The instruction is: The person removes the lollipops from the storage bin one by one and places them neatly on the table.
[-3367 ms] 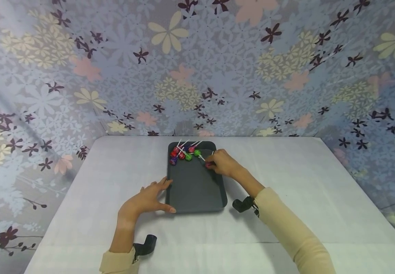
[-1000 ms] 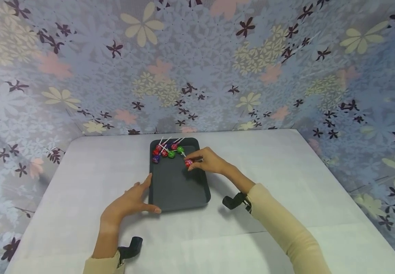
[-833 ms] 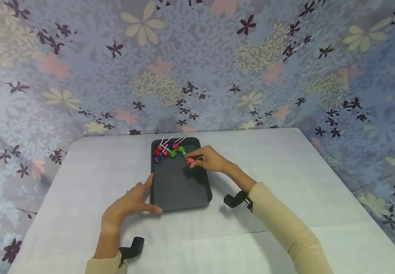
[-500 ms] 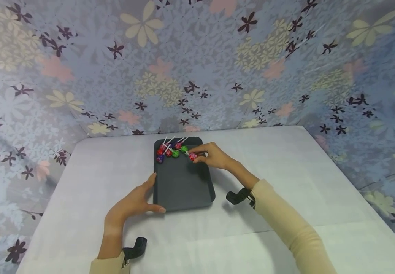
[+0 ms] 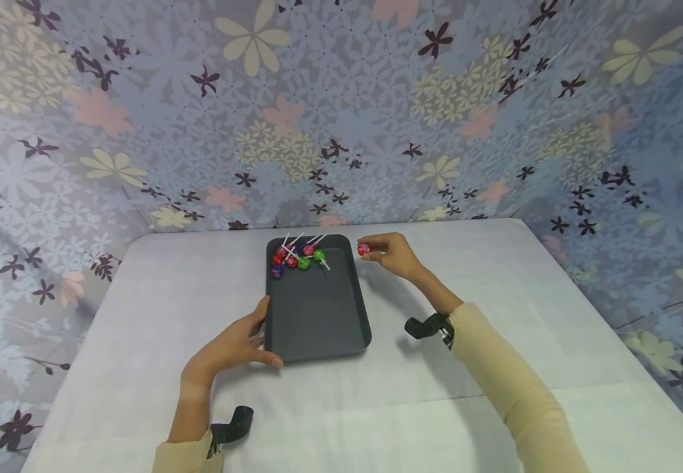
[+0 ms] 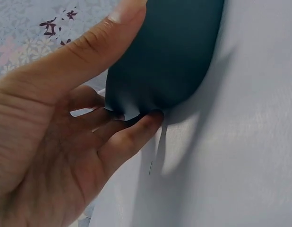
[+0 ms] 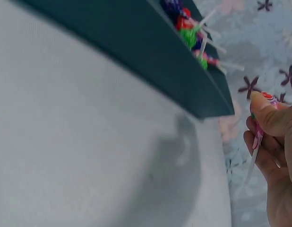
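Note:
My right hand [image 5: 397, 255] pinches a pink-and-red wrapped lollipop [image 5: 363, 249] just beyond the tray's right rim, held up off the table. In the right wrist view, its white stick [image 7: 252, 165] points down past the fingers. My left hand [image 5: 229, 345] holds the dark grey tray [image 5: 319, 312] at its near left corner. The left wrist view has the thumb [image 6: 91, 45] beside the tray's wall and the fingertips [image 6: 148, 124] at its underside. Several lollipops [image 5: 292, 261] lie bunched in the tray's far left part, among them a green lollipop [image 5: 319, 255] with its stick pointing nearer.
The tray lies on a white-covered table [image 5: 465, 368]. A wall with floral covering [image 5: 341, 118] stands behind the table and at both sides. A black wrist-camera mount [image 5: 233, 426] sits on the left wrist and another camera mount [image 5: 430, 326] on the right.
My right hand has lifted the pink-and-red lollipop out of the tray, away from the green one, and moved right past the rim. The left hand stays at the tray's corner.

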Demonstrator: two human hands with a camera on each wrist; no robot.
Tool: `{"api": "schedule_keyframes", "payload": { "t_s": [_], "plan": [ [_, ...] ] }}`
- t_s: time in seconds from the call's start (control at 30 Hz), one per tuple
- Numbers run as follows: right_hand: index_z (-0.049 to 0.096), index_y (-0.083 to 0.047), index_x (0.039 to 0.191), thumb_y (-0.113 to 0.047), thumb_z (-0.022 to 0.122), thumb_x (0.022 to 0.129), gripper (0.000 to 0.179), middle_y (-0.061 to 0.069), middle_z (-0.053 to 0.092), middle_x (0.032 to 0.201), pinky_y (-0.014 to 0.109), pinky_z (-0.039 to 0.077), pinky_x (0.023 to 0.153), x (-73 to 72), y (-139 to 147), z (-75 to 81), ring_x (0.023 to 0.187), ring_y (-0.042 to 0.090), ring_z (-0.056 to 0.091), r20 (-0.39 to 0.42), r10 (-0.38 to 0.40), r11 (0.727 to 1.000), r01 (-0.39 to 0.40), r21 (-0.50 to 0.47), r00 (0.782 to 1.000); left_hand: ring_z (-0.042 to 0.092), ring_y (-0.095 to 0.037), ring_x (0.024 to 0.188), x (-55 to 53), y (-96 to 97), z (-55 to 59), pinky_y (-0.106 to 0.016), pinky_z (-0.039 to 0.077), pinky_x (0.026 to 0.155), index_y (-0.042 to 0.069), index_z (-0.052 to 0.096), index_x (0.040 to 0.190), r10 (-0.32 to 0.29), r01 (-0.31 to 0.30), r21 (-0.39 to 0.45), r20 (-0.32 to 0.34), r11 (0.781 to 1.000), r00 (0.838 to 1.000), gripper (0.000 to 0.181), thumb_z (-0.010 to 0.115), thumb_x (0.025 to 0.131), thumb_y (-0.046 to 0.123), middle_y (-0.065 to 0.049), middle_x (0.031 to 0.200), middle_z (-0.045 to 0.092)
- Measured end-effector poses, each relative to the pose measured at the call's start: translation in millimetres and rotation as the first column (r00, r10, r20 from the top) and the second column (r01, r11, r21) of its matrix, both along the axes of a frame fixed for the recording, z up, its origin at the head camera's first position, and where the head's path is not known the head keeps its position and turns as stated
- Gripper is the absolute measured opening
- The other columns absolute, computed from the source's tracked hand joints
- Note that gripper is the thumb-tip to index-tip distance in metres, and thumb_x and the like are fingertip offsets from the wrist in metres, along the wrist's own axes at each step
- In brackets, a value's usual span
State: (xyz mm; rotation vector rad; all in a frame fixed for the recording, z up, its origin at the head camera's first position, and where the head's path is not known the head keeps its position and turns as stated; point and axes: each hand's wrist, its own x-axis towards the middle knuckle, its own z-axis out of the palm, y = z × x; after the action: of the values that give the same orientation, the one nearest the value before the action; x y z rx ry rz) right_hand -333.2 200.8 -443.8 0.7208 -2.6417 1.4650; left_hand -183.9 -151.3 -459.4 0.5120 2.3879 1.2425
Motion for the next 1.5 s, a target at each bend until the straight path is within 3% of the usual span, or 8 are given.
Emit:
{"api": "schedule_keyframes", "payload": {
  "t_s": [0.17,0.3,0.57,0.73,1.0,1.2,1.33,1.5],
  "plan": [
    [0.067,0.013,0.114,0.005,0.076,0.079,0.036,0.027,0.069,0.11,0.033,0.058,0.082,-9.2,14,-5.0,0.099,0.038,0.069,0.026,-0.073,0.997,0.072,0.012,0.997,0.021,-0.041,0.145,-3.1,3.0,-1.0,-0.045,0.042,0.107,0.002,-0.005,0.156,-0.019,0.019,0.042,0.023,0.999,1.0,0.129,0.088,0.071,0.03,-0.021,0.163,0.001],
    [0.07,0.01,0.109,0.003,0.078,0.078,0.033,0.025,0.071,0.105,0.037,0.058,0.081,-15.5,23,-9.5,0.096,0.036,0.07,0.001,-0.141,0.986,0.14,0.094,0.99,0.018,-0.04,0.147,-3.9,5.6,-0.5,-0.045,0.041,0.107,0.004,-0.006,0.156,-0.035,0.033,0.068,0.034,0.997,0.999,0.129,0.088,0.071,0.028,-0.019,0.163,-0.001],
    [0.073,0.004,0.107,-0.001,0.08,0.077,0.031,0.02,0.073,0.102,0.03,0.056,0.074,-26.4,22,-29.1,0.09,0.031,0.071,0.029,-0.178,0.971,0.171,0.165,0.984,0.02,-0.042,0.145,7.1,-2.2,5.8,-0.054,0.028,0.114,0.002,-0.004,0.156,0.016,-0.014,-0.039,0.046,0.999,0.999,0.129,0.087,0.071,0.034,-0.024,0.161,0.009],
    [0.074,0.003,0.107,-0.001,0.081,0.076,0.032,0.019,0.074,0.102,0.035,0.055,0.079,-26.4,25,-36.5,0.092,0.031,0.071,0.052,-0.222,0.959,0.209,0.191,0.974,0.017,-0.041,0.147,8.0,-3.2,4.6,-0.053,0.026,0.115,0.002,-0.003,0.156,0.009,-0.008,-0.032,0.032,0.999,0.999,0.128,0.087,0.071,0.035,-0.023,0.16,0.01],
    [0.073,0.001,0.109,-0.006,0.083,0.076,0.035,0.019,0.073,0.104,0.043,0.054,0.086,-31.8,31,-32.5,0.093,0.033,0.071,0.065,-0.215,0.953,0.194,0.234,0.975,0.018,-0.039,0.147,1.4,0.2,4.1,-0.054,0.025,0.116,0.003,-0.002,0.156,0.019,-0.019,-0.03,0.02,0.999,1.0,0.128,0.088,0.07,0.034,-0.023,0.16,0.013],
    [0.073,0.004,0.108,-0.004,0.081,0.077,0.033,0.021,0.072,0.107,0.031,0.056,0.079,-28.9,35,-37.0,0.102,0.034,0.069,0.07,-0.219,0.953,0.198,0.229,0.973,0.018,-0.039,0.147,6.4,4.6,2.7,-0.054,0.024,0.116,0.004,-0.001,0.156,0.039,-0.038,-0.033,0.034,0.999,0.999,0.128,0.088,0.069,0.033,-0.023,0.16,0.014],
    [0.073,0.004,0.107,-0.004,0.081,0.077,0.033,0.023,0.072,0.107,0.026,0.055,0.071,-31.0,37,-38.9,0.1,0.035,0.069,0.073,-0.192,0.966,0.175,0.192,0.979,0.018,-0.039,0.147,8.6,5.9,2.3,-0.054,0.024,0.116,0.004,0.0,0.156,0.046,-0.045,-0.039,0.022,0.998,0.999,0.128,0.088,0.069,0.033,-0.023,0.16,0.014],
    [0.076,0.0,0.102,-0.009,0.084,0.073,0.032,0.017,0.075,0.099,0.027,0.056,0.074,-34.2,43,-42.2,0.091,0.026,0.072,0.042,-0.123,0.987,0.118,0.111,0.991,0.017,-0.039,0.147,11.2,7.1,2.0,-0.054,0.024,0.116,0.004,-0.001,0.156,0.05,-0.049,-0.034,0.024,0.998,0.998,0.127,0.088,0.069,0.032,-0.022,0.16,0.013]
  ]
}}
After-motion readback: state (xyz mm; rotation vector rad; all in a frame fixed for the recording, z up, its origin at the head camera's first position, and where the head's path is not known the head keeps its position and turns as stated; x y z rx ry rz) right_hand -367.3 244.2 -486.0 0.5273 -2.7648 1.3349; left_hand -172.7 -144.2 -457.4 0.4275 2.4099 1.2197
